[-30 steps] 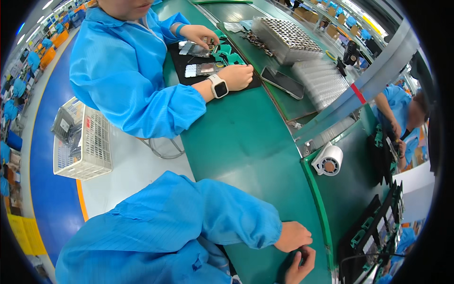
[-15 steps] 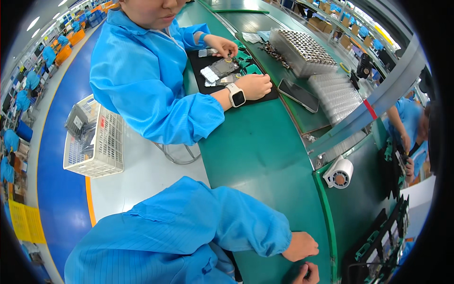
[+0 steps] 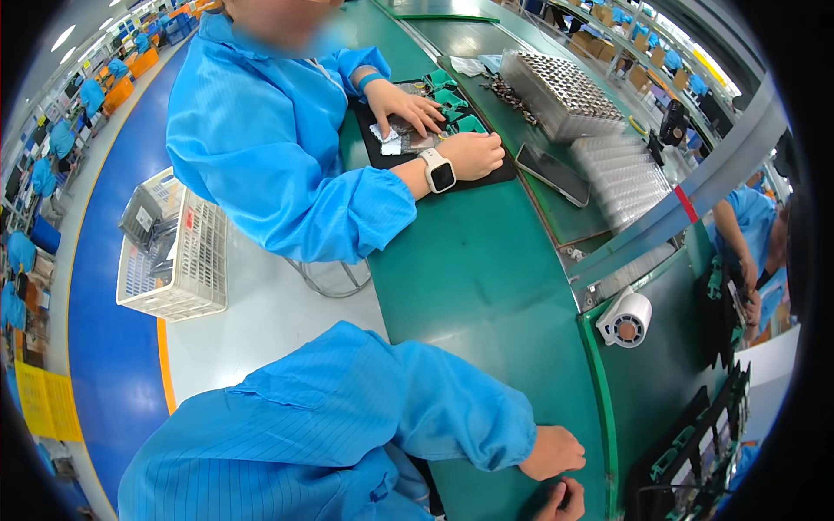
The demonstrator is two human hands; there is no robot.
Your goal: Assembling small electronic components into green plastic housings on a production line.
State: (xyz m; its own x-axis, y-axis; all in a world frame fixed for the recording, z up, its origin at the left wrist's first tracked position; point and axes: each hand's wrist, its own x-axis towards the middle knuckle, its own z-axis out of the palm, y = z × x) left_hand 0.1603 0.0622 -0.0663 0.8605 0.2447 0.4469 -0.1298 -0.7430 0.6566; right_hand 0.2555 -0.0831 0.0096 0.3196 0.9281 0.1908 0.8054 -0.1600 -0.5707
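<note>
The person's left hand point(image 3: 553, 453), in a wide blue sleeve, is at the smooth green worktop point(image 3: 473, 295), near the long edge which a narrow raised green strip point(image 3: 601, 395) lines. Its fingers are folded inward; only the back shows, so I cannot tell if they close on something. The right hand point(image 3: 566, 504) is just beside it, cut by the lower rim, the fingers bent; whether it holds anything, I cannot tell.

Both hands are so close together perhaps because they rest. The raised green strip is the nearest thing, to the right of the left hand and apart from it; it seems placed there as a border against sliding. Beyond it, right of both hands, black flat trays with green clips point(image 3: 682, 438) lean in a row, probably to save space. A white plastic cylinder with copper-coloured centre point(image 3: 638, 314) lies on its side just past the strip, further up along this edge.

Well apart, on the worktop's upper part, a co-worker's hand with a blue wristband point(image 3: 407, 108) is spread over silver flat panels point(image 3: 388, 139) on a black rectangular mat point(image 3: 497, 177), maybe to steady them. A dark flat phone point(image 3: 556, 176) lies beside the mat's right corner.
</note>
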